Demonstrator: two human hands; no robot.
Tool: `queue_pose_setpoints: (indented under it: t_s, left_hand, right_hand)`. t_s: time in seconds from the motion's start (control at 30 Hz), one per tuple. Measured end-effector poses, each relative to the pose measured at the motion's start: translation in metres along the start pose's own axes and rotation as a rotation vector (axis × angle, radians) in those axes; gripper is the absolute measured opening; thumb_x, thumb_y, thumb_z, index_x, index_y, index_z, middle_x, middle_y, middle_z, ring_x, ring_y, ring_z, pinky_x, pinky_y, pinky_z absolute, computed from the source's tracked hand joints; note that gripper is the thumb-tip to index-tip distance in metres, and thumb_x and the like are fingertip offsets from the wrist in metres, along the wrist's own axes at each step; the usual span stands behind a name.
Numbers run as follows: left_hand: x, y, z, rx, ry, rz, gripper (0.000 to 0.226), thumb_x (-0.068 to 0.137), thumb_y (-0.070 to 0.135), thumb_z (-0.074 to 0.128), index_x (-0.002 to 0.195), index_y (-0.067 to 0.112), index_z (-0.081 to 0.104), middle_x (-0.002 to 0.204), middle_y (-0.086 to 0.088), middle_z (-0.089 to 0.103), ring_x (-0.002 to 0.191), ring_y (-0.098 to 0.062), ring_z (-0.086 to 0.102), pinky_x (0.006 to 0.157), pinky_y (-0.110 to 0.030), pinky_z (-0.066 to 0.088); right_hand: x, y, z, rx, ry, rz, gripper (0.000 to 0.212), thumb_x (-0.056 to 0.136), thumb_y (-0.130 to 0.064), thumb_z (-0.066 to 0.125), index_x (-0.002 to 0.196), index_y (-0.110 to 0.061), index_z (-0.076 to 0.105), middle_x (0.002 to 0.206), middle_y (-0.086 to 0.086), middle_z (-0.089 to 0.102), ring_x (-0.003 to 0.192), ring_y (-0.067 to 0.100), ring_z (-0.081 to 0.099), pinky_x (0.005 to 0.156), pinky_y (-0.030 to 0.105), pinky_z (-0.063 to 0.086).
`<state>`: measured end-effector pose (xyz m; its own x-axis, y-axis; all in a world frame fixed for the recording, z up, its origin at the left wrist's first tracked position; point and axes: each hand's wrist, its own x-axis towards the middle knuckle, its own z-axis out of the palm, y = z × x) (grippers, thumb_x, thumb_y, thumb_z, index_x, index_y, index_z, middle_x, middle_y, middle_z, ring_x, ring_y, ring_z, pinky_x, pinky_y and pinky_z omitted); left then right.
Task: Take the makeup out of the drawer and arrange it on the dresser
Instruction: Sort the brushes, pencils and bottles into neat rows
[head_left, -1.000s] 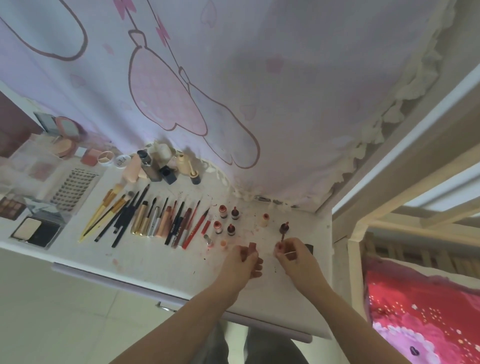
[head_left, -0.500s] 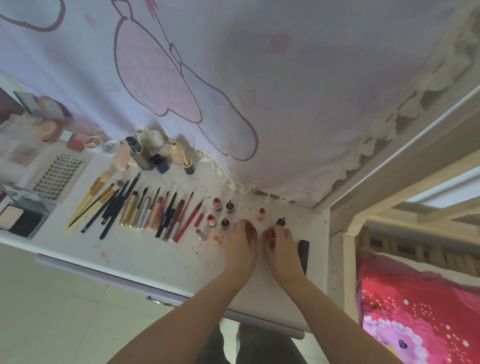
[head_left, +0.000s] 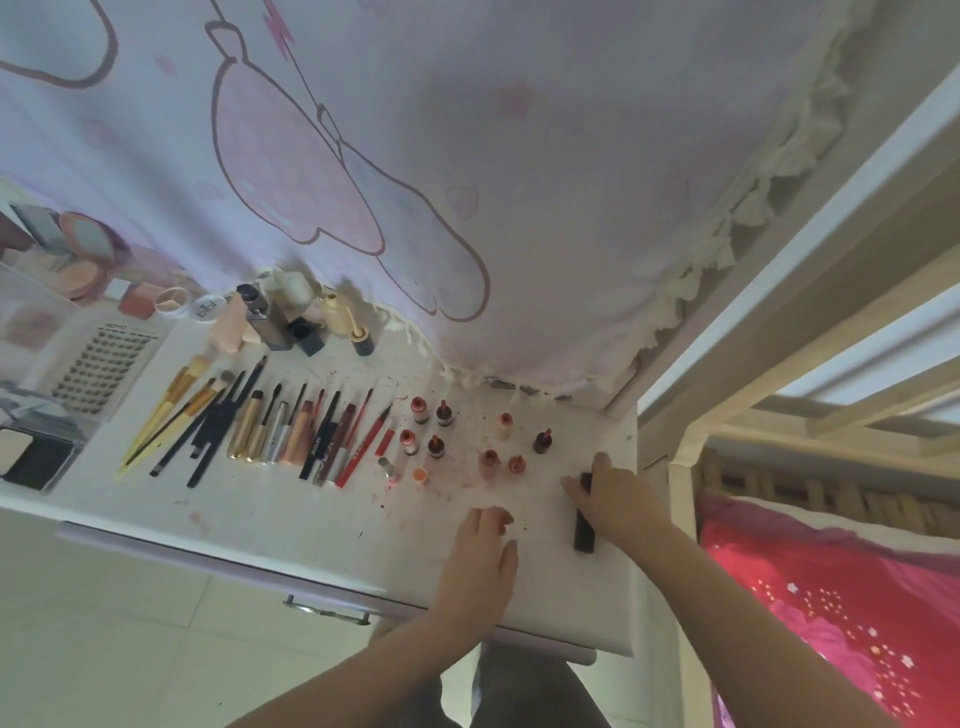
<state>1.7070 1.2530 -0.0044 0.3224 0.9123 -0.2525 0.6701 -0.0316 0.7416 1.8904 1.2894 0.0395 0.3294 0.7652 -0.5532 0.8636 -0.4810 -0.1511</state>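
On the white dresser top (head_left: 311, 525) small lip-tint bottles stand in loose pairs, among them a pink bottle (head_left: 488, 463) and a coral bottle (head_left: 516, 464) side by side. My left hand (head_left: 483, 556) rests on the dresser just in front of them, fingers loosely curled and holding nothing. My right hand (head_left: 615, 499) lies over a black lipstick tube (head_left: 584, 535) near the dresser's right edge, thumb and fingers curled round its upper end. The drawer front with its metal handle (head_left: 327, 611) is below the dresser's front edge.
A row of brushes (head_left: 208, 426) and lip pencils (head_left: 337, 441) lies left of the bottles. Foundation bottles (head_left: 280, 322) stand at the back by the pink curtain (head_left: 467, 156). Compacts (head_left: 78, 265), a lash card (head_left: 98, 364) and a palette (head_left: 31, 457) fill the left. A bed (head_left: 831, 597) stands at right.
Both hands set two small bottles down beside the others and drew back. My right hand moved right onto the black tube; my left hand pulled toward the front edge.
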Motion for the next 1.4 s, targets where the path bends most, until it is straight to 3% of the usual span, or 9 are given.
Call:
queue_pose_setpoints:
  t_s: [0.2, 0.3, 0.43, 0.57, 0.67, 0.83, 1.0, 1.17, 1.4]
  left_hand:
    - [0.019, 0.025, -0.002, -0.026, -0.287, -0.031, 0.022, 0.096, 0.035, 0.044, 0.109, 0.020, 0.054, 0.093, 0.004, 0.061, 0.085, -0.016, 0.060, 0.073, -0.022, 0.046]
    - [0.019, 0.026, -0.026, -0.008, -0.388, 0.012, 0.022, 0.097, 0.038, 0.042, 0.100, 0.019, 0.053, 0.078, 0.008, 0.061, 0.060, -0.010, 0.059, 0.063, -0.024, 0.051]
    - [0.011, 0.028, -0.063, 0.057, -0.538, 0.139, 0.020, 0.099, 0.036, 0.039, 0.101, 0.020, 0.051, 0.076, 0.011, 0.059, 0.058, -0.005, 0.055, 0.063, -0.020, 0.048]
    - [0.007, 0.017, -0.101, 0.122, -0.527, 0.127, 0.018, 0.099, 0.035, 0.040, 0.091, 0.023, 0.050, 0.075, 0.010, 0.057, 0.059, -0.003, 0.051, 0.058, -0.014, 0.042]
    - [0.002, 0.001, -0.119, -0.030, -0.461, 0.043, 0.015, 0.099, 0.031, 0.041, 0.091, 0.021, 0.049, 0.075, 0.007, 0.057, 0.059, -0.003, 0.051, 0.057, -0.013, 0.044]
    - [-0.001, 0.002, -0.094, -0.162, -0.414, -0.052, 0.009, 0.099, 0.026, 0.041, 0.106, 0.022, 0.044, 0.092, 0.006, 0.057, 0.081, -0.007, 0.056, 0.079, -0.021, 0.048]
    - [-0.005, -0.009, -0.070, -0.199, -0.268, -0.085, 0.007, 0.096, 0.025, 0.049, 0.099, 0.028, 0.044, 0.104, 0.013, 0.061, 0.091, -0.004, 0.059, 0.082, -0.018, 0.048]
    - [0.002, -0.013, -0.051, -0.110, 0.106, -0.033, 0.022, 0.090, 0.021, 0.061, 0.112, 0.022, 0.059, 0.100, 0.012, 0.051, 0.087, 0.002, 0.049, 0.075, -0.003, 0.037]
    - [0.017, -0.017, -0.027, -0.058, 0.199, -0.005, 0.010, 0.090, 0.016, 0.056, 0.098, 0.023, 0.056, 0.098, 0.012, 0.049, 0.087, -0.005, 0.049, 0.073, -0.005, 0.038]
  right_hand:
    - [-0.025, -0.020, 0.021, 0.522, -0.103, -0.039, 0.019, 0.090, -0.031, 0.053, 0.098, -0.014, 0.050, 0.071, -0.001, 0.059, 0.049, 0.007, 0.057, 0.041, 0.016, 0.040]
    - [-0.040, -0.022, 0.011, 0.555, -0.116, -0.119, 0.027, 0.092, -0.042, 0.052, 0.091, -0.015, 0.054, 0.061, -0.003, 0.063, 0.041, 0.005, 0.053, 0.040, 0.015, 0.038]
    - [-0.056, -0.023, 0.000, 0.761, -0.313, -0.147, 0.030, 0.093, -0.041, 0.053, 0.087, -0.011, 0.054, 0.054, -0.004, 0.056, 0.040, 0.006, 0.043, 0.040, 0.017, 0.035]
    - [-0.057, -0.002, -0.024, 1.118, -0.256, -0.068, 0.024, 0.095, -0.029, 0.053, 0.086, -0.007, 0.048, 0.047, -0.004, 0.049, 0.035, 0.006, 0.037, 0.032, 0.015, 0.028]
    - [-0.055, 0.017, -0.042, 1.307, -0.243, -0.042, 0.019, 0.094, -0.024, 0.056, 0.099, -0.006, 0.052, 0.067, 0.005, 0.066, 0.052, 0.011, 0.059, 0.040, 0.019, 0.043]
    - [-0.063, -0.011, -0.006, 1.237, -0.414, -0.244, 0.025, 0.092, -0.014, 0.058, 0.116, -0.020, 0.058, 0.103, 0.001, 0.071, 0.093, 0.014, 0.068, 0.070, 0.026, 0.056]
    - [-0.060, -0.017, 0.034, 1.130, -0.218, -0.168, 0.017, 0.094, -0.019, 0.056, 0.110, -0.023, 0.051, 0.098, -0.008, 0.071, 0.095, 0.008, 0.066, 0.075, 0.022, 0.053]
    - [-0.046, -0.018, 0.056, 0.762, 0.117, -0.235, 0.021, 0.089, -0.020, 0.061, 0.105, -0.027, 0.050, 0.102, -0.008, 0.058, 0.091, 0.004, 0.056, 0.072, 0.011, 0.039]
    - [-0.030, -0.034, 0.075, 0.538, 0.202, -0.347, 0.012, 0.091, -0.016, 0.057, 0.102, -0.013, 0.052, 0.104, 0.002, 0.057, 0.095, 0.018, 0.055, 0.086, 0.028, 0.046]
